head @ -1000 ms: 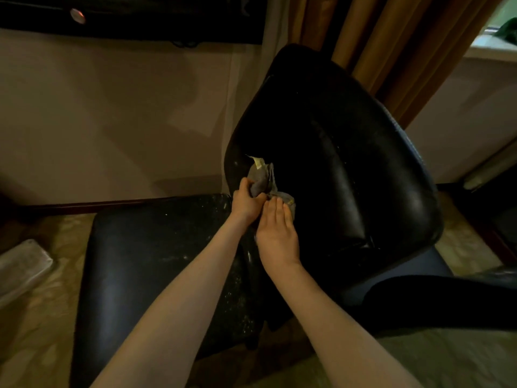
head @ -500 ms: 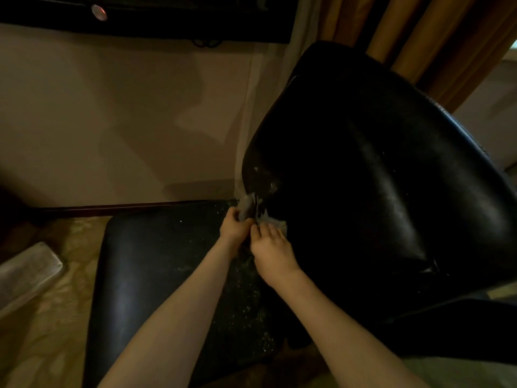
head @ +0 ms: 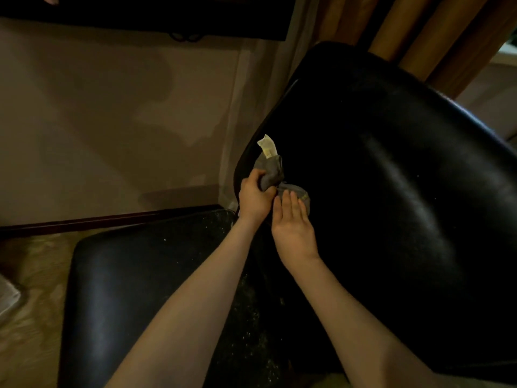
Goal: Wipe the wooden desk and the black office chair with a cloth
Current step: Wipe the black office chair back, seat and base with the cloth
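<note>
- Gripping the grey cloth: the left hand has its fingers curled round a bunched part of it.
- Flat right hand, fingers straight and together, presses the lower end of the cloth onto the backrest of the black office chair.
- Cloth sits low at the backrest's left edge, just above the seat; a pale tag sticks up from its top.
- Seat shows pale specks, densest near the backrest.
- Beige wall behind the seat, brown curtain behind the backrest.
</note>
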The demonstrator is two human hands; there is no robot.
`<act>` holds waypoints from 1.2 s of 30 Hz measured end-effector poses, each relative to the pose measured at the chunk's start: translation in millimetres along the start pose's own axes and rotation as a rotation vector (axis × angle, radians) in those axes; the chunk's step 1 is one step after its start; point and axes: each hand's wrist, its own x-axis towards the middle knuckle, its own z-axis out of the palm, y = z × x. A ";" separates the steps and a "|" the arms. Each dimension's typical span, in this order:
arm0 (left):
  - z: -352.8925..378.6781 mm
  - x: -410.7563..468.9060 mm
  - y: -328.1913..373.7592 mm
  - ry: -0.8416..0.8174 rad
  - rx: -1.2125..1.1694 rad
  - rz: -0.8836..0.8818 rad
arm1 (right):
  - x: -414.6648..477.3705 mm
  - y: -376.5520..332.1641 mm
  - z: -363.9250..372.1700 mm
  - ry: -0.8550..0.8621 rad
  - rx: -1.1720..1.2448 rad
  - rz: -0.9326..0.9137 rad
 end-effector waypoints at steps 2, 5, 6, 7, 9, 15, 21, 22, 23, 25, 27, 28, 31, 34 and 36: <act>-3.6 0.3 -12.1 -0.019 0.008 -0.043 | -1.2 -8.6 1.5 -0.005 0.013 -0.024; -13.5 -12.4 -41.1 -0.069 0.043 -0.197 | -6.5 -28.4 12.6 -0.198 -0.044 -0.094; -15.9 -19.4 -55.8 -0.110 0.068 -0.286 | -10.2 -37.3 20.0 -0.293 -0.038 -0.170; -17.6 -27.3 -71.4 -0.151 0.085 -0.375 | -14.4 -46.4 26.1 -0.374 -0.036 -0.216; -20.5 -43.5 -94.1 -0.191 0.082 -0.481 | -20.8 -59.6 36.5 -0.436 -0.038 -0.244; -43.4 -11.2 -67.1 -0.082 -0.003 -0.392 | 7.0 -55.7 7.9 -0.266 0.099 -0.204; -54.7 52.1 14.0 0.108 -0.042 -0.098 | 72.9 -11.7 -48.2 0.033 0.102 -0.158; -53.5 62.8 25.6 0.118 -0.045 -0.047 | 82.9 -3.8 -51.1 0.050 0.086 -0.135; -50.8 72.7 34.4 0.116 -0.040 -0.008 | 92.6 3.6 -51.9 0.055 0.077 -0.107; -43.2 86.8 42.4 0.102 0.003 0.029 | 106.0 12.4 -48.6 0.036 0.097 -0.051; -37.1 92.8 38.9 0.113 0.026 0.022 | 110.3 11.5 -41.3 -0.003 0.127 -0.042; -35.6 94.2 35.1 0.123 0.031 0.016 | 111.0 9.0 -36.0 -0.012 0.131 -0.050; -37.3 98.8 21.1 0.115 0.092 -0.037 | 114.5 -2.9 -20.8 -0.012 0.130 -0.091; -42.9 103.7 -2.8 0.091 0.149 -0.135 | 117.5 -20.9 -4.2 -0.028 0.119 -0.143; -46.1 102.4 -29.4 0.058 0.194 -0.217 | 115.9 -35.6 12.7 -0.037 0.094 -0.187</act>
